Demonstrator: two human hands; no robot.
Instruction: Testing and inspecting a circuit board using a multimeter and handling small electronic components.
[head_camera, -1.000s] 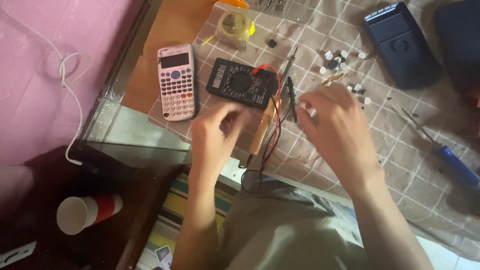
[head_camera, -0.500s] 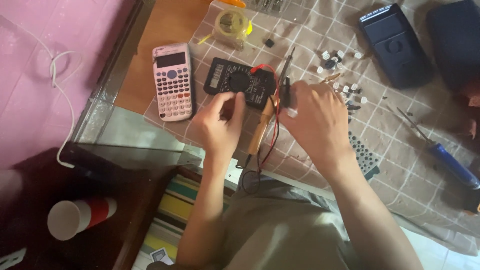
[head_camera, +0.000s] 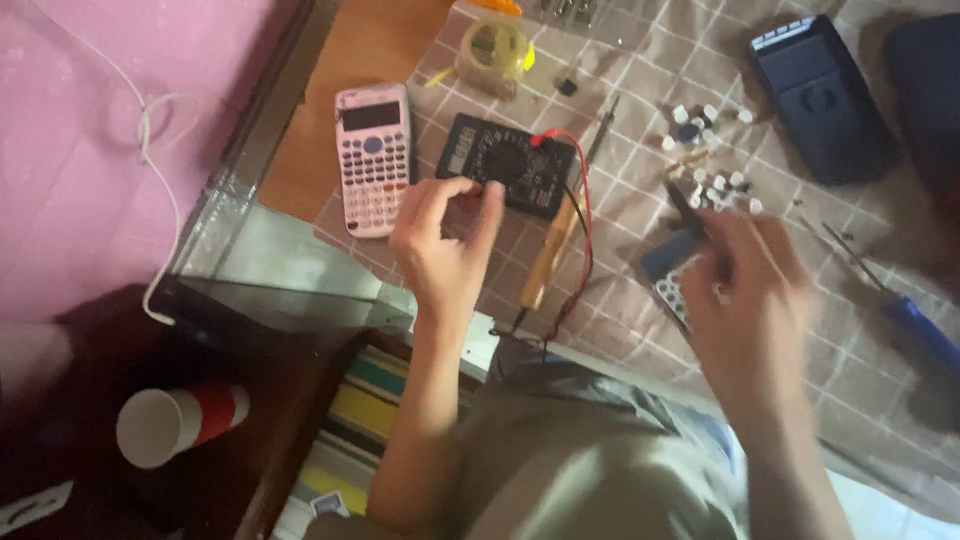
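Left hand on black multimeter at frame centre; right hand blurred over small parts.

Left hand (head_camera: 445, 235) has thumb and forefinger pinched at the near edge of the multimeter (head_camera: 508, 165), probably steadying it on the checked cloth of the table (head_camera: 640, 70). Right hand (head_camera: 745, 290) is blurred; grip cannot be told, fingers near a small blue part (head_camera: 668, 255). Pink calculator (head_camera: 373, 158) lies left; wooden-handled tool (head_camera: 550, 250) just beside.
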